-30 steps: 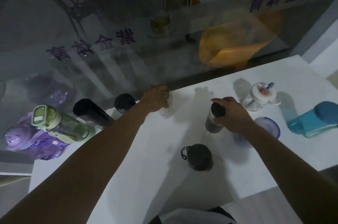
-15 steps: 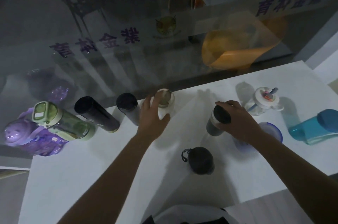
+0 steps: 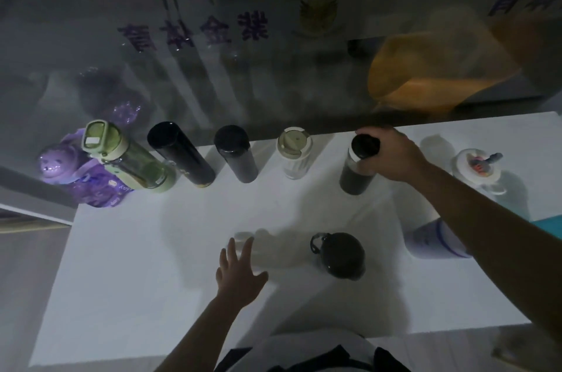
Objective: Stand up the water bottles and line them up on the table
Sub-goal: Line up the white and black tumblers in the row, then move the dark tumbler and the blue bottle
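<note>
Left hand (image 3: 238,273) withdrawn from beige-lidded bottle (image 3: 294,156), fingers spread; right hand (image 3: 392,156) clamps dark-capped bottle (image 3: 359,168).

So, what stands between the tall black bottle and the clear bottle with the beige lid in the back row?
One shorter black bottle, upright, in the head view.

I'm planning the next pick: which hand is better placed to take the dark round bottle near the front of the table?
Probably the left hand: it is open, holds nothing, and hovers just beside the dark round bottle. The right hand is occupied, gripping the black-capped bottle in the back row.
</note>
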Demonstrator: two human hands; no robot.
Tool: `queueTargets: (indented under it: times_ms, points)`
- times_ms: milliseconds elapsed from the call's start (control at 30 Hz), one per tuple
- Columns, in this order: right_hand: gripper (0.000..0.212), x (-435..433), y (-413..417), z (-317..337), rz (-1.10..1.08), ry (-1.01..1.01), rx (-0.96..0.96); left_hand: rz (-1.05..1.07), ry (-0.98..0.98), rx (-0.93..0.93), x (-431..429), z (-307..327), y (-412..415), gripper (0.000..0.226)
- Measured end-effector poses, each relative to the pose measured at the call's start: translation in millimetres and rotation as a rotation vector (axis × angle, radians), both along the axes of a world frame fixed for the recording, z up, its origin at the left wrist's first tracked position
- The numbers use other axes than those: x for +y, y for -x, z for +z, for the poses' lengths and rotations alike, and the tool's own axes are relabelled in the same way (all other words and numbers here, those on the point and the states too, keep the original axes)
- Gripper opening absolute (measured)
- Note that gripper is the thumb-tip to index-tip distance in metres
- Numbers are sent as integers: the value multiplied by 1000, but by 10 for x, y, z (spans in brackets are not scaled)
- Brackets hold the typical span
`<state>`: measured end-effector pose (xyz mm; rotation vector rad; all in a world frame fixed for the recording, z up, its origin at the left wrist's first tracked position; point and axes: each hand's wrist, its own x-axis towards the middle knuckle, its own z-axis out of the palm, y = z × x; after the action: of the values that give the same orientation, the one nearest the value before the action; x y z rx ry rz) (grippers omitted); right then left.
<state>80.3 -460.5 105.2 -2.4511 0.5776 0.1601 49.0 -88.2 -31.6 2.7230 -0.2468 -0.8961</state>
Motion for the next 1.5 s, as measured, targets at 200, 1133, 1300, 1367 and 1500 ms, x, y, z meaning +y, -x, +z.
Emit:
queueTargets:
  times_ms: [200,1133,1300,1367,1500]
  points:
    - [78,77,-273,-124,-73,-36,-84,-16,-26,26,210,-76,132,87]
    - [48,828,497,311,-301,-14,-260,-88,444,330,196,525,-389,72]
    - [53,1053,1199,350,-461,9,-189,-304,672,405,-124,883,-295,80]
    - [49,1108,1431,374,-497,21,-163,-415,737,370,-279,980,-244,81]
    - [48,1147,1855,390,-579,78,-162,-611,736,208,-586,1009,-123,105]
